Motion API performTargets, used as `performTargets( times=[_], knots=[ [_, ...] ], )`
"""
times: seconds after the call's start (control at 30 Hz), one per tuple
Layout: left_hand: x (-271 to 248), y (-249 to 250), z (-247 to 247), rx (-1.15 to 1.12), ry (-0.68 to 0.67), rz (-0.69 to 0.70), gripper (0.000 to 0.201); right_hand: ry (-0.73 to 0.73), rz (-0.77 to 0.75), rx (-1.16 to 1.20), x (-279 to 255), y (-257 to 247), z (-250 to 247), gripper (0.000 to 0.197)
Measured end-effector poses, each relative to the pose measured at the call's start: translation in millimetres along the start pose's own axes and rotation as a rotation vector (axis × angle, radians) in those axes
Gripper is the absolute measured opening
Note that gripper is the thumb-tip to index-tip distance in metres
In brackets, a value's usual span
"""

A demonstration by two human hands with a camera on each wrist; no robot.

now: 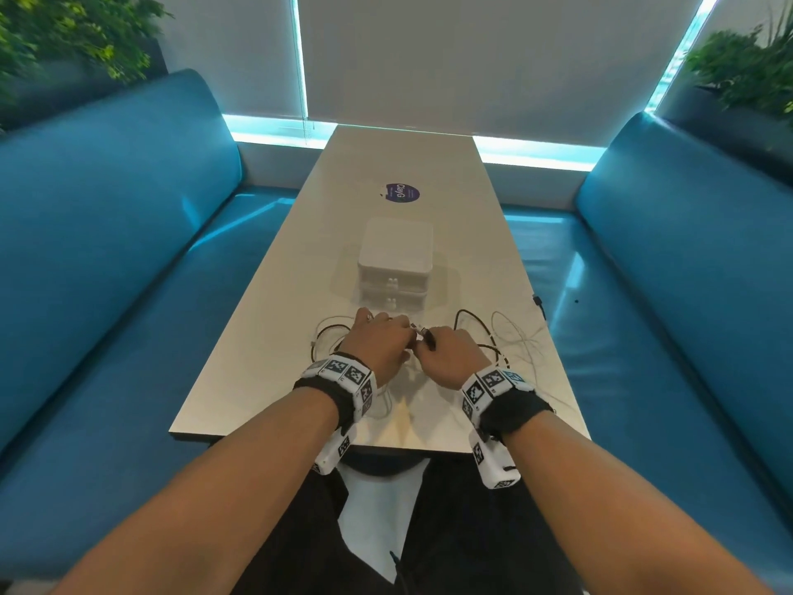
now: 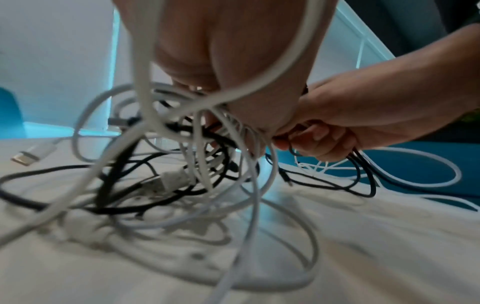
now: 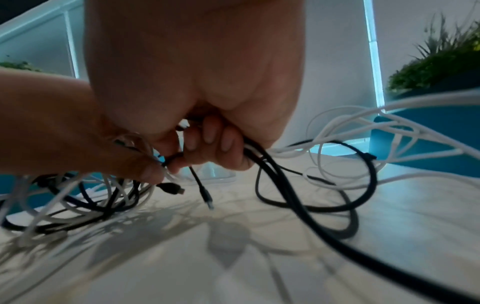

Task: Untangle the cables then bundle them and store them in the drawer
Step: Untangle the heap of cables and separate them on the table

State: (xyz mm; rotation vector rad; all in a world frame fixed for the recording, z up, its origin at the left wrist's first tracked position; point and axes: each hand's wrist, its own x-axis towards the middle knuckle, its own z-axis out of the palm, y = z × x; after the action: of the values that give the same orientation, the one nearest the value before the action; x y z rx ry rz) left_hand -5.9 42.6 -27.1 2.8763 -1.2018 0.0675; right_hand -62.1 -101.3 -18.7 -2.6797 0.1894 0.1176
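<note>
A tangle of black and white cables [image 2: 166, 181] lies on the white table [image 1: 274, 337] near its front edge. My left hand [image 1: 382, 345] grips a bunch of white cables [image 2: 233, 127] lifted off the table, with one white cable looped over the palm. My right hand [image 1: 446, 354] sits close beside it, fingers curled round black cables [image 3: 262, 162], and a black plug [image 3: 206, 197] dangles below it. Behind the hands stands a white drawer box [image 1: 394, 261] with two closed drawers.
Loops of black and white cable [image 1: 506, 337] spread to the table's right edge. A purple round sticker [image 1: 401, 193] lies farther back. Blue benches [image 1: 128, 294] flank the table on both sides, with plants [image 1: 746, 70] in the corners.
</note>
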Motion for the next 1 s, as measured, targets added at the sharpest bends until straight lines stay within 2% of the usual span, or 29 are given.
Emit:
performTargets(
  times=[0.17, 0.27, 0.4, 0.6, 0.73, 0.8, 0.9, 1.0],
  knots=[
    [-7.4, -9.7, -2.6, -0.076, 0.044, 0.083, 0.035, 0.070, 0.066, 0.014, 2.9, 8.6, -9.9, 0.044],
    [-12.4, -15.5, -8.0, -0.175, 0.099, 0.109, 0.038, 0.057, 0.097, -0.037, 2.6, 13.8, -15.7, 0.038],
    [-13.0, -31.9, -11.7, -0.237, 0.044, 0.037, 0.023, 0.013, 0.130, -0.017, -2.2, 20.2, -18.4, 0.040],
    [-7.0, -47.9, -22.4, -0.158, 0.079, -0.041, 0.030, 0.015, 0.167, 0.020, 1.1, 28.7, -22.3, 0.041],
    [-11.1, -73.3, -25.1, -0.296, 0.112, -0.182, 0.028, 0.033, 0.253, -0.027, -3.2, 45.3, -30.4, 0.038],
    [-14.8, -80.3, -23.7, -0.346, 0.033, -0.204, 0.031, 0.020, 0.290, -0.045, -6.6, 53.5, -31.6, 0.036],
    [-15.0, -68.6, -23.8, -0.190, -0.063, -0.172, 0.028, -0.006, 0.269, -0.026, -7.5, 55.1, -27.4, 0.033],
    [-9.2, -44.7, -24.8, -0.124, 0.026, -0.134, 0.032, -0.011, 0.223, -0.022, -8.3, 46.1, -21.1, 0.033]
  ],
)
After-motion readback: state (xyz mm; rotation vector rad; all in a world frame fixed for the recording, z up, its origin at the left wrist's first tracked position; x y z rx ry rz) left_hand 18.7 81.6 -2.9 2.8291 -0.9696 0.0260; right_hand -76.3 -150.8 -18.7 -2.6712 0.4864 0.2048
